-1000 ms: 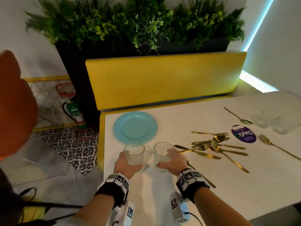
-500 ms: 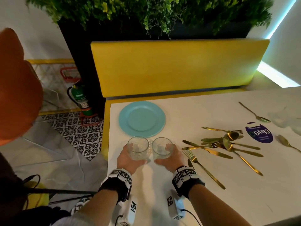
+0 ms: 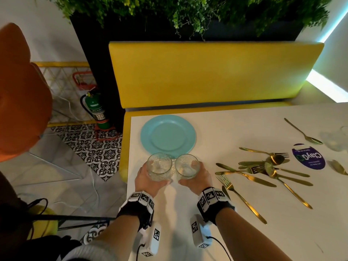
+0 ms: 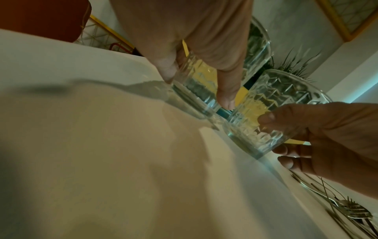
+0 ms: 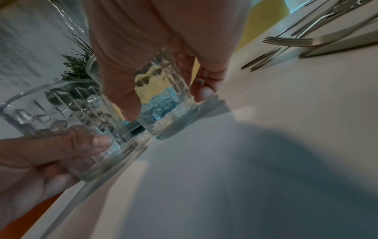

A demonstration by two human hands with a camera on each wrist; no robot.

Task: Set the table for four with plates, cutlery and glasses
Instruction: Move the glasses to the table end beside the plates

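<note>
Two clear patterned glasses stand side by side just in front of a teal plate (image 3: 168, 135) near the white table's (image 3: 226, 232) left end. My left hand (image 3: 148, 180) grips the left glass (image 3: 159, 166) (image 4: 194, 84) (image 5: 67, 113). My right hand (image 3: 197, 178) grips the right glass (image 3: 186, 165) (image 5: 163, 100) (image 4: 272, 110). The glasses almost touch each other. Their bases are at the tabletop; I cannot tell whether they rest on it. A loose pile of gold cutlery (image 3: 263, 166) lies to the right of my right hand.
More clear glasses (image 3: 335, 140) and a purple sticker (image 3: 308, 159) sit at the table's far right. A yellow bench (image 3: 207, 76) backs the far side, with a planter above it. An orange chair (image 3: 18, 91) and a fire extinguisher (image 3: 96, 112) stand off to the left.
The two glasses have come closer together in my hands, from a clear gap to nearly touching. The head view has tilted down and shifted.
</note>
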